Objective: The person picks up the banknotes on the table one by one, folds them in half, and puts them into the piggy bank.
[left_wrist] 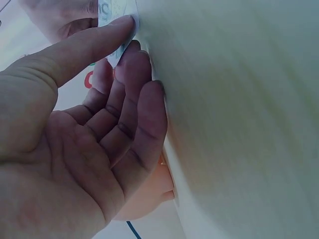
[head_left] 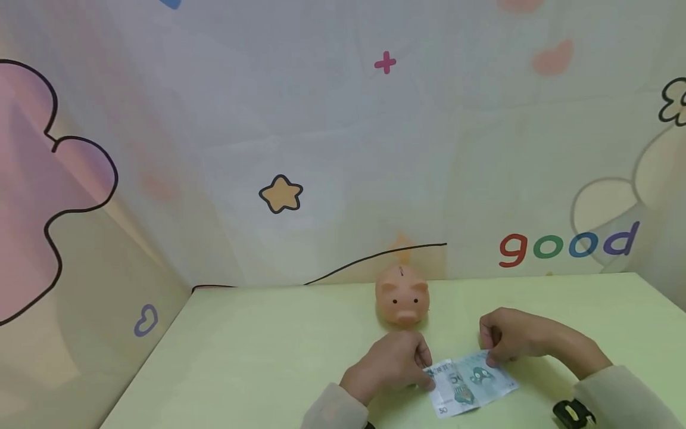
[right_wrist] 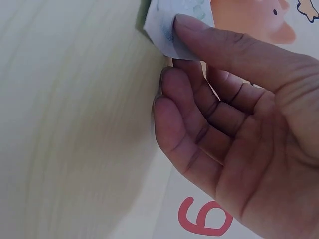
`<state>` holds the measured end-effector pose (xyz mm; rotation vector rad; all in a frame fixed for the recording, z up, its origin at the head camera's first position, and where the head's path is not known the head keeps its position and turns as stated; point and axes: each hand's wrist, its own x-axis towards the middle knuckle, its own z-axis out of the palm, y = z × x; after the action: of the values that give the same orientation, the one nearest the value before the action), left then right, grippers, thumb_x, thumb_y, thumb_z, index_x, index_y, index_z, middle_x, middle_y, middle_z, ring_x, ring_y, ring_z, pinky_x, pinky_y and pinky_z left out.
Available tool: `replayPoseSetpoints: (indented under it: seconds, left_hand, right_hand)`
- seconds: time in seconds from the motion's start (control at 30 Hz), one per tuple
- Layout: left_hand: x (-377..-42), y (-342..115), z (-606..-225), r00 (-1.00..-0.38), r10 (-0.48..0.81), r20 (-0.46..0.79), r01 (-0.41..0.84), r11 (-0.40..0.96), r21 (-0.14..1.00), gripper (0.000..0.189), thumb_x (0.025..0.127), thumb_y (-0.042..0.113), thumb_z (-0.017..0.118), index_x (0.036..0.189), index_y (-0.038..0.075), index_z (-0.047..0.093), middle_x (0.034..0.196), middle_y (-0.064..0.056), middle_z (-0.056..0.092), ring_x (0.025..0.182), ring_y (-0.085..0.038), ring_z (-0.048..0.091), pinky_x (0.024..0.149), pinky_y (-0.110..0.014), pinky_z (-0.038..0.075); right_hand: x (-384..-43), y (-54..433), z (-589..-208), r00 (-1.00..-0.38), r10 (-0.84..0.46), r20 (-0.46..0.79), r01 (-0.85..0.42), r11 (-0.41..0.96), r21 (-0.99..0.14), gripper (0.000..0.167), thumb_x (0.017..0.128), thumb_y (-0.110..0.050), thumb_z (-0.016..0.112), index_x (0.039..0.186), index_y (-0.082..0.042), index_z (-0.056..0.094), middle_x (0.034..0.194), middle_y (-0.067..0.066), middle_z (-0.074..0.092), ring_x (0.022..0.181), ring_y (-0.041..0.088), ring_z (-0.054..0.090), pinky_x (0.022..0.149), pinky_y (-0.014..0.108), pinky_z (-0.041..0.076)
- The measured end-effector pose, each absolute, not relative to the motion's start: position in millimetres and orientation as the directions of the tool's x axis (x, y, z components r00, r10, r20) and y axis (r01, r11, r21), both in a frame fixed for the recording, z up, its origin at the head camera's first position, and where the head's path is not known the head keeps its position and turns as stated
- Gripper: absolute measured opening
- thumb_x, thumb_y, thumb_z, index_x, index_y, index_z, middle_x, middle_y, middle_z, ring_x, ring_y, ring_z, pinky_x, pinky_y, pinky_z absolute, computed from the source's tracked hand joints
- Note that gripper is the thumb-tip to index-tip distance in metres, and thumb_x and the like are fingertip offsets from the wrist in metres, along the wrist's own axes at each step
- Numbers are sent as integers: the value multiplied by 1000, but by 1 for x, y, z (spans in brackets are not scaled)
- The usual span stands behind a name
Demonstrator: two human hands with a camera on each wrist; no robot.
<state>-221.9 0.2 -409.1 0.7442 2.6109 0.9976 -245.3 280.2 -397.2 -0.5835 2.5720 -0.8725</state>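
A pale green and white banknote (head_left: pixel 471 384), creased across its middle and marked 50 at a corner, is stretched between my two hands close over the table. My left hand (head_left: pixel 393 366) pinches its left end; in the left wrist view the thumb (left_wrist: pixel 107 40) lies over the note and the other fingers curl beneath. My right hand (head_left: pixel 522 336) pinches the far right edge, and the right wrist view shows the thumb (right_wrist: pixel 224 45) on top of the note's corner (right_wrist: pixel 172 35). Behind the left hand, an orange piggy bank (head_left: pixel 402 298) faces me, a dark slot on its top.
The pale yellow-green table (head_left: pixel 241 345) reaches back to a hanging printed cloth (head_left: pixel 343 149) with a star, hearts and the word "good". A dark wrist strap (head_left: pixel 573 413) shows by the right sleeve (head_left: pixel 624 396).
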Motion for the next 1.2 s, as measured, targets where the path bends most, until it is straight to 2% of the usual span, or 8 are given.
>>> replayPoseSetpoints:
  seconds: [0.37, 0.53, 0.67, 0.83, 1.03, 1.2]
  left_hand:
    - [-227, -1, -403, -838, 542, -66, 338, 610, 717, 26, 77, 3, 94, 91, 9, 73, 71, 8, 62, 61, -7, 56, 62, -21, 46]
    - [-227, -6, -399, -828, 556, -74, 307, 560, 769, 18, 79, 1, 91, 84, 8, 75, 67, 5, 64, 55, -9, 57, 54, -22, 46]
    - [-229, -12, -397, -823, 564, -68, 297, 528, 795, 11, 86, 3, 87, 83, 6, 77, 66, 5, 65, 55, -8, 55, 51, -21, 45]
    - [-233, -19, -394, -832, 553, -42, 290, 498, 817, 6, 90, 4, 84, 89, 2, 79, 70, 6, 67, 58, -7, 60, 52, -21, 48]
    - [-232, -21, -389, -847, 531, -8, 288, 473, 833, 10, 90, 5, 83, 84, 6, 75, 75, 7, 68, 62, -10, 65, 55, -21, 49]
    - [-235, -21, -380, -852, 520, 64, 332, 441, 834, 12, 90, 4, 83, 82, 8, 74, 74, 7, 68, 64, -11, 68, 58, -21, 49]
  right_hand:
    - [-247, 281, -388, -866, -456, -205, -243, 742, -624, 26, 84, 2, 85, 83, -9, 61, 75, 3, 55, 71, 19, 54, 60, 25, 45]
    - [-246, 283, -386, -876, -437, -205, -220, 739, -637, 24, 86, 1, 84, 86, -9, 62, 77, 3, 58, 72, 20, 56, 61, 27, 50]
    - [-246, 287, -383, -869, -463, -177, -242, 707, -664, 19, 91, 0, 80, 89, -7, 62, 81, 3, 63, 72, 21, 60, 63, 29, 54]
    - [-245, 289, -379, -853, -503, -142, -264, 649, -713, 12, 96, 1, 73, 93, -5, 64, 86, 4, 66, 76, 23, 62, 68, 32, 58]
    - [-243, 288, -373, -849, -521, -88, -298, 609, -735, 9, 98, 0, 71, 96, -4, 63, 86, 4, 66, 77, 24, 63, 71, 35, 60]
    - [-241, 285, -365, -859, -512, -15, -350, 608, -713, 7, 98, -2, 71, 98, -4, 64, 87, 1, 68, 78, 22, 66, 71, 33, 60]
